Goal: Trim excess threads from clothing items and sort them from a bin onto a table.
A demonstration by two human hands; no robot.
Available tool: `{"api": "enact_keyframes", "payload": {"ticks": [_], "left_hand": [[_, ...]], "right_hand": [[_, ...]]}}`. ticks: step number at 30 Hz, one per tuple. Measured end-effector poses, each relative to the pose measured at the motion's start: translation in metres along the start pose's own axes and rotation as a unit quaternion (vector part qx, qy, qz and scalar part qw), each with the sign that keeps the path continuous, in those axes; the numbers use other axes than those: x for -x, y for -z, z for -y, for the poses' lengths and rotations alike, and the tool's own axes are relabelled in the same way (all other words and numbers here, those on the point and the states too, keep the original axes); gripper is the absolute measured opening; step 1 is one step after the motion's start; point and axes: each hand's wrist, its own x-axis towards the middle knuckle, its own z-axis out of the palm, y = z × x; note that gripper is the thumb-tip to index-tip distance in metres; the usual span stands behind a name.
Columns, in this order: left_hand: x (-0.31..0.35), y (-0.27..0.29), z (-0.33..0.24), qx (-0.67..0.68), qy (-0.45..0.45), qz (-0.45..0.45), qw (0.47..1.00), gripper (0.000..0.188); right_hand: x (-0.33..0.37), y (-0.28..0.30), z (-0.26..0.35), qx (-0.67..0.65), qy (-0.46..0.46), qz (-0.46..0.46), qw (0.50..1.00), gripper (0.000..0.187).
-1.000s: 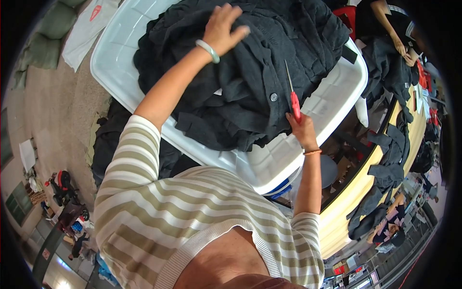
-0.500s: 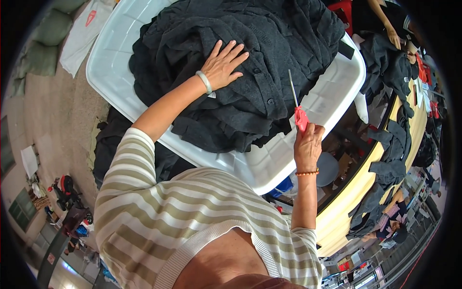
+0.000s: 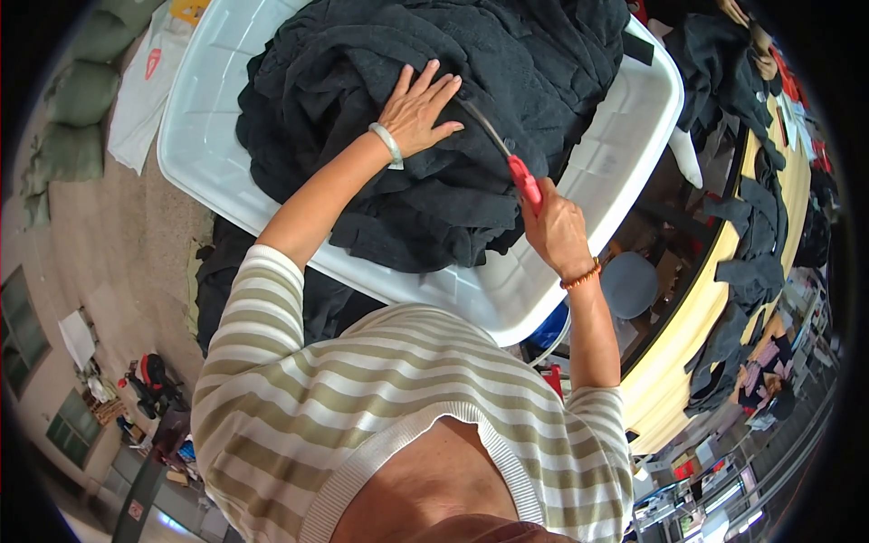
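Grip of the right hand [image 3: 558,231], just right of the middle of the frame, is wrapped around a red-handled tool [image 3: 522,175]. Its slim metal shaft slants toward the upper left, over the heap of dark garments [image 3: 317,100], the end near the fingers of the left hand [image 3: 419,119]; I can't tell if that end touches the cloth. The left hand's grip is spread flat on the heap, fingers apart, clasping nothing that I can see. A pale bangle [image 3: 386,145] rings the left wrist and an orange-brown bracelet [image 3: 581,274] the right. The garments fill most of a white tub [image 3: 213,81] across the upper middle. On the right a pale yellow counter [image 3: 665,407] curves past, with more dark clothes [image 3: 756,217] on it, and a grey round seat [image 3: 631,284] stands beside it. A white bag [image 3: 136,136] lies at upper left, near stacked green sacks [image 3: 83,95].
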Motion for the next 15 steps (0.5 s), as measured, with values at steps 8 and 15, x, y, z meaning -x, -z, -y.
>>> {"api": "enact_keyframes", "payload": {"ticks": [8,15], "left_hand": [[-0.016,-0.011,-0.016,-0.036,-0.024,0.081,0.996,0.064],[-0.046,-0.032,-0.068,-0.051,-0.215,0.128,0.967,0.057]], "right_hand": [[0.027,0.009,-0.004,-0.009,-0.010,0.040,0.999,0.024],[0.073,0.002,-0.032,-0.018,-0.072,0.018,0.997,0.025]]}}
